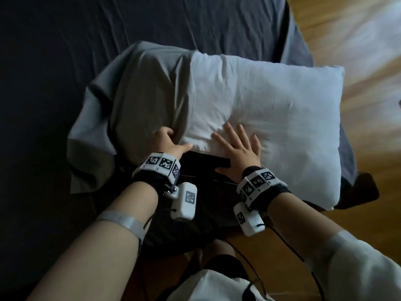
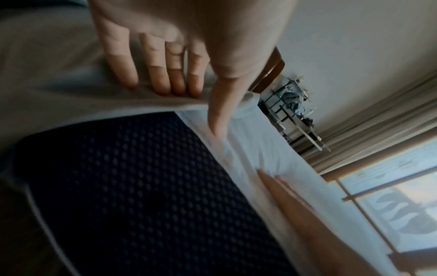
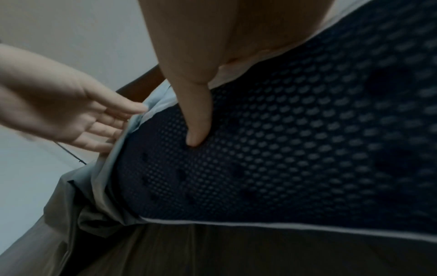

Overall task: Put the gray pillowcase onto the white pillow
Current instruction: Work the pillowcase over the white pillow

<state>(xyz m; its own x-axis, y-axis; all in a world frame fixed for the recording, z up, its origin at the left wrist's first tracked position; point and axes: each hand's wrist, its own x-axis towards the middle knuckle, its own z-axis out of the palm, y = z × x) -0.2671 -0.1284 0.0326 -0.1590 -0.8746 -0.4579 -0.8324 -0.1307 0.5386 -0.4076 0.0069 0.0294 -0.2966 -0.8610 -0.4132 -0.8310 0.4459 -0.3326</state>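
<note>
The white pillow [image 1: 271,109] lies across the near corner of the bed, with a dark mesh side panel [image 1: 206,159] facing me. The gray pillowcase [image 1: 143,90] covers its left part; the loose rest bunches to the left. My left hand [image 1: 171,142] is at the near end of the pillowcase hem, its fingers [image 2: 160,74] lying straight on the gray fabric [image 2: 47,65] and its thumb on the white pillow [image 2: 260,149]. My right hand [image 1: 236,146] rests flat and spread on the pillow top. Its thumb [image 3: 196,115] presses the mesh panel [image 3: 307,149].
A dark sheet [image 1: 86,40] covers the bed behind and to the left. Wooden floor [image 1: 358,29] runs along the right, and the pillow overhangs the bed corner there. The left wrist view shows a window [image 2: 390,205], curtains and a rack by the wall.
</note>
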